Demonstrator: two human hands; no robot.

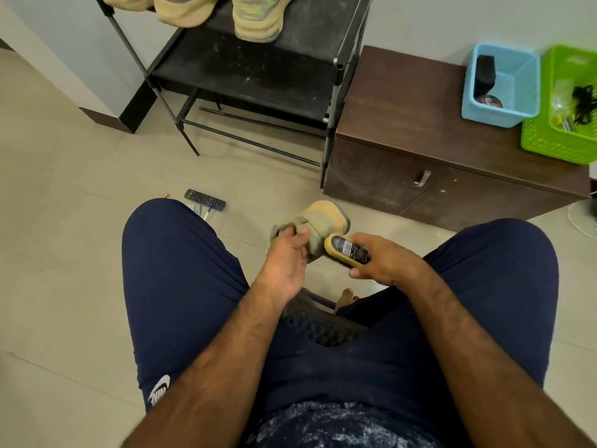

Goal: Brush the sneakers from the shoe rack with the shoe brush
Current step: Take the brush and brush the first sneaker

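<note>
A tan sneaker hangs between my knees above the tiled floor. My left hand grips its near end, fingers curled round the upper. My right hand holds a yellow shoe brush with a black label, its front end lying against the sneaker's side. On the black shoe rack at the top stand more tan sneakers, partly cut off by the frame's edge.
A dark brown cabinet stands right of the rack, bearing a blue basket and a green basket. A remote control lies on the floor by my left knee. I sit on a low stool.
</note>
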